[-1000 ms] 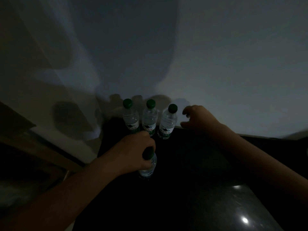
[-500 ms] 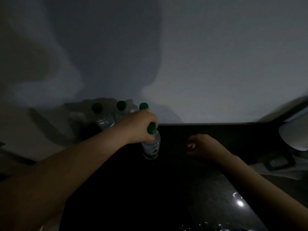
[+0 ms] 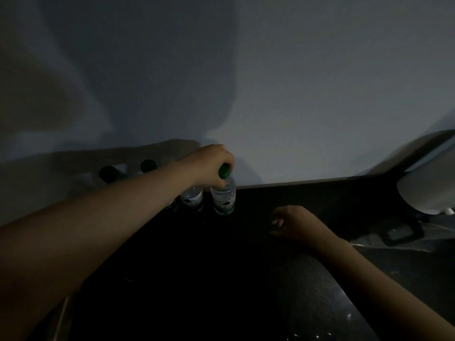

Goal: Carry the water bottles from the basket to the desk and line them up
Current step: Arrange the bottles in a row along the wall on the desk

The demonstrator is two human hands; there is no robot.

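Bottle number four (image 3: 223, 196) just went from sitting out in front of the row, closer to me, to the right end of it, tucked in just beside the third bottle (image 3: 192, 197) back by the wall (image 3: 320, 94). My left hand (image 3: 211, 163) still has it by the neck, fingers wrapped around just under the green cap (image 3: 224, 172), so I haven't let go yet. It's really dark, so I honestly can't tell if the base is flat on the bench (image 3: 221, 279) or a touch off it, but it looks upright and about level with its neighbour. The second bottle (image 3: 148, 165) and first bottle (image 3: 107, 173) are mostly hidden behind my forearm, only their caps poke out

My right hand (image 3: 294, 223) was up by the end of the row a second ago. It's dropped back now and sits low over the bench, off to the right of the bottles, fingers loosely curled, holding nothing

So I reckon that's four in the line and this placement is basically done, it just needs the release and maybe a small nudge to straighten things. Only worry is bumping the third one when I pull my hand away, since they're so close. The basket isn't in view, so no clue how many are left to fetch
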